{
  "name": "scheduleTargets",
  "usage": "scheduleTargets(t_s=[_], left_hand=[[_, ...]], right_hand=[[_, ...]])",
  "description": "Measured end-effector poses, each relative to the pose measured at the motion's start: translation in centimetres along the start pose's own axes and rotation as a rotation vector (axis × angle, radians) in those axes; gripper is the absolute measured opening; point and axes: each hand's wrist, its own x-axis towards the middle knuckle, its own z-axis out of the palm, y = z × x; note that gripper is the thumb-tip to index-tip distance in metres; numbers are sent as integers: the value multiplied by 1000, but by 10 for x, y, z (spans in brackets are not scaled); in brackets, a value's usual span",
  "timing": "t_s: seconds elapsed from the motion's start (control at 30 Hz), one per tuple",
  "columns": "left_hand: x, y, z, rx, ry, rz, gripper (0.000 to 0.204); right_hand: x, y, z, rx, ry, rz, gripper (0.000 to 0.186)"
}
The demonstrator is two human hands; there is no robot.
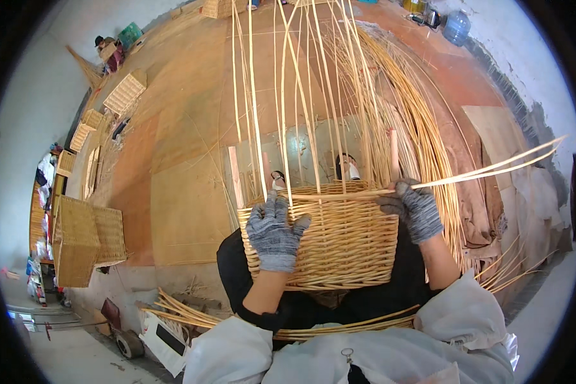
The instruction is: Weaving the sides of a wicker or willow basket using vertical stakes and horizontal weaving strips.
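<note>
A half-woven wicker basket [329,243] rests on my lap, its thin upright stakes [310,121] rising well above the rim. My left hand [276,233], in a grey knit glove, lies against the near wall at the left, fingers stretched up to the rim and thumb spread. At the right corner my right hand [416,208], gloved alike, is closed around a few wicker rods [486,173]. Their loose ends stick out to the right, and one stretch runs along the rim toward the left. Wooden corner posts [237,176] stand at both sides of the basket.
A large bundle of long rods [422,134] lies to the right. More rods [192,313] lie across my lap. Finished baskets [86,240] stand at the left. Another person [112,54] sits far left. A blue water jug [456,27] stands at the far right.
</note>
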Motion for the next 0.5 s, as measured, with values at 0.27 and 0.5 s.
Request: scheduleTargets(t_s=[0.27,0.5], left_hand=[[15,5,-14,-46,-21,7,56],[82,59,-33,-175,-844,-323,56]], right_hand=[[14,-5,-15,85,-87,191,23],[-1,-2,-8,52,-18,156,29]])
